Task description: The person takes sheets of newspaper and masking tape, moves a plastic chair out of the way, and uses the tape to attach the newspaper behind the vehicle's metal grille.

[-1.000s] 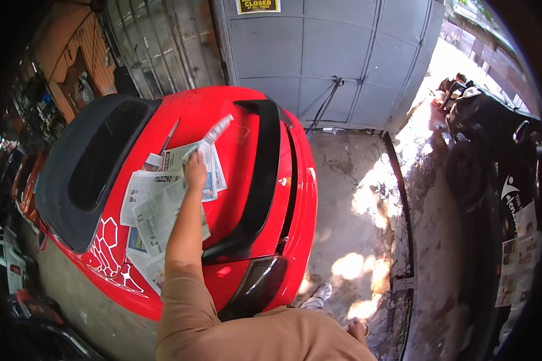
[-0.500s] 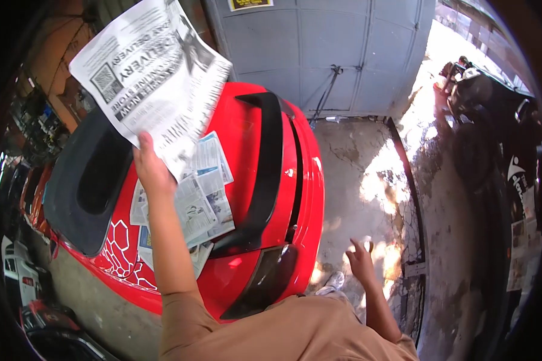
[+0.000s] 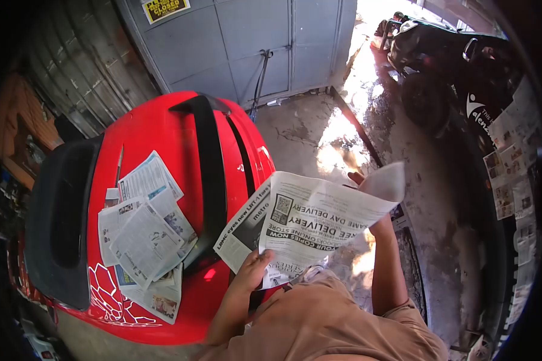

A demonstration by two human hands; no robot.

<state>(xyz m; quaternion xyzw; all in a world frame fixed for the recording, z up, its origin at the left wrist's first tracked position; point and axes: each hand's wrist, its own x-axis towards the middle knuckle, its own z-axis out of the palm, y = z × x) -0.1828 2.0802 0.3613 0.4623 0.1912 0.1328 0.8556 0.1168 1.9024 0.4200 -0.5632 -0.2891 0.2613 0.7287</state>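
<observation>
A newspaper sheet (image 3: 319, 219) is spread in front of my body. My left hand (image 3: 254, 269) grips its lower left edge, thumb on top of the printed side. At the sheet's right side is my right hand (image 3: 367, 186), mostly hidden behind the paper; a few fingertips show above the edge, and whether they hold it cannot be made out. Left of me, several overlapping newspaper sheets (image 3: 147, 237) lie on the rear of a red car (image 3: 162, 129), between its dark rear window (image 3: 63, 210) and black spoiler (image 3: 208, 162).
A grey metal gate (image 3: 241, 36) with a yellow sign (image 3: 165, 7) stands ahead. At the right is a dark vehicle (image 3: 445, 72) with newspaper sheets (image 3: 512, 174) on its side. Sunlit concrete floor (image 3: 295, 132) lies between the cars.
The newspaper sheet has moved from above the red car, right and down to in front of my body. My right hand has risen to the sheet. The view has turned right.
</observation>
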